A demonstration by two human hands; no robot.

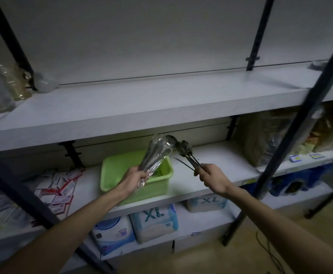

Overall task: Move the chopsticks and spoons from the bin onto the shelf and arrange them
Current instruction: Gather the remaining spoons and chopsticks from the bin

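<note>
Both hands are gripping cutlery above the middle shelf [211, 175]. Fingers of the left hand [135, 176] are curling round the lower end of a clear plastic-wrapped bundle of spoons [157, 155], which is leaning up and to the right over the green bin [112, 171]. Over on the other side, the right hand [211, 175] is clenching the handles of loose spoons [184, 150], their bowls pointing up and to the left, close beside the top of the wrapped bundle; whether they are touching is unclear. Thin dark sticks, possibly chopsticks [183, 164], are poking left out of that same fist.

"XL" is showing on the blue-and-white packs [153, 220] lying on the bottom shelf, one also reading "32". Red-and-white boxes [59, 186] are sitting left of the bin, their print too blurred to read.

White boards on dark metal uprights [307, 115] are making up the dim shelving, with a wooden floor [260, 260] below.
</note>
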